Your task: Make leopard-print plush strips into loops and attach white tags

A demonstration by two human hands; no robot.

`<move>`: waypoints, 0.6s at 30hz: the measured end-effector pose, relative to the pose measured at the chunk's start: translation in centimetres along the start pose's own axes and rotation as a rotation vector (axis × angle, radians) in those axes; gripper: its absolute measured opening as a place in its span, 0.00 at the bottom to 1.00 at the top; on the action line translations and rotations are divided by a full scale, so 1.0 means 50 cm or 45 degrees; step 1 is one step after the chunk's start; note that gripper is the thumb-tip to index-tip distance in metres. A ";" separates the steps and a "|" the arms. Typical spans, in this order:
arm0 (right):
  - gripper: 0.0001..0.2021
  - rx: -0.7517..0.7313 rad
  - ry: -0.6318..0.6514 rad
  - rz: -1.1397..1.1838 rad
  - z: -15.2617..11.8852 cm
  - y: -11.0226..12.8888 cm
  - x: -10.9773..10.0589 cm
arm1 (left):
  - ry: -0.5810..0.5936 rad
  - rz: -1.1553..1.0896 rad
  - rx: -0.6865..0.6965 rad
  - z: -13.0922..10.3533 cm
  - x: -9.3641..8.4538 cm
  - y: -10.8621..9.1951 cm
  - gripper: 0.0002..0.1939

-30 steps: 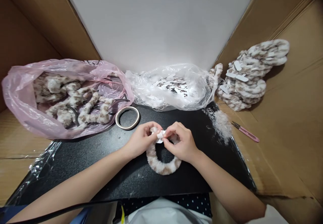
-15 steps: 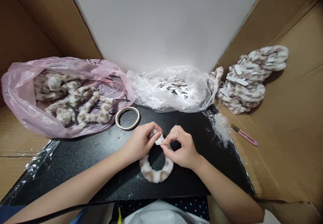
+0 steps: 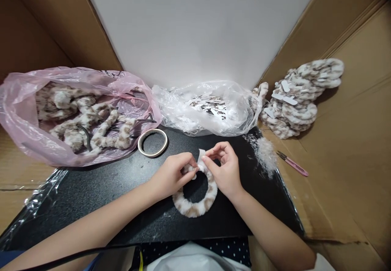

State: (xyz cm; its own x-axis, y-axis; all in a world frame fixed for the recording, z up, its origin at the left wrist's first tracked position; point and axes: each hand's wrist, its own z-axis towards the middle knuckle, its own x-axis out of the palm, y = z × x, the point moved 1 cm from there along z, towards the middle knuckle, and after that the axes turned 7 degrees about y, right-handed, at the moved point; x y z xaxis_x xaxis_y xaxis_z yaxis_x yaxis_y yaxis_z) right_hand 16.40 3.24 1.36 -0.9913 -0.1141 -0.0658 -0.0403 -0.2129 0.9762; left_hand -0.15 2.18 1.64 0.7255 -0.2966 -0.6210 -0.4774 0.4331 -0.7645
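Note:
A furry white-and-brown ring (image 3: 194,210) rests on the black tabletop between my hands. My left hand (image 3: 177,173) pinches the ring's upper left part, where a bit of white shows under the fingers. At the top of the ring a short white strip (image 3: 202,155) stands up, its lower end against the fur. Thumb and forefinger of my right hand (image 3: 224,167) are closed on the strip's right edge. Whether the strip is tape or a label I cannot tell.
Behind my left hand lies a roll of tape (image 3: 152,155). A pink bag (image 3: 18,112) holds furry pieces; a clear bag (image 3: 174,112) holds white cards. To the right are plastic scraps (image 3: 265,157), thread snips (image 3: 295,165) and piled furry rings (image 3: 301,116).
The white strip has swung from lying between my fingertips to standing up above the ring. My right hand has risen slightly, and the ring has shifted a little right.

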 end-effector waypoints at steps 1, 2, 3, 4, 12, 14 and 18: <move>0.12 -0.083 0.038 -0.077 -0.006 0.002 0.002 | -0.012 0.009 -0.022 0.001 0.000 0.000 0.06; 0.11 -0.170 0.080 -0.161 -0.013 0.004 0.004 | -0.027 0.007 -0.055 0.002 0.001 0.001 0.07; 0.10 -0.252 0.124 -0.243 -0.018 0.005 0.005 | -0.044 -0.008 -0.096 0.002 0.001 0.002 0.08; 0.09 -0.325 0.165 -0.318 -0.021 0.005 0.006 | -0.065 -0.031 -0.138 0.002 0.001 0.004 0.08; 0.09 -0.529 0.249 -0.502 -0.017 0.001 -0.001 | -0.213 -0.030 -0.179 -0.002 0.008 0.008 0.11; 0.08 -0.506 0.276 -0.493 -0.018 0.002 -0.001 | -0.184 -0.032 -0.152 -0.001 0.009 0.006 0.09; 0.08 -0.495 0.303 -0.478 -0.021 0.003 -0.003 | -0.192 -0.159 -0.224 -0.001 0.007 0.007 0.09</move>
State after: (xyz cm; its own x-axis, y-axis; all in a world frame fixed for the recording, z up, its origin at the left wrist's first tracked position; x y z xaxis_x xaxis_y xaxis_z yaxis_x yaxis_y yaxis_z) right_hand 16.68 2.21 1.32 -0.8610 -0.1673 -0.4803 -0.2891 -0.6160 0.7328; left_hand -0.10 2.17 1.14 0.8434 -0.2026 -0.4976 -0.4490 0.2428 -0.8599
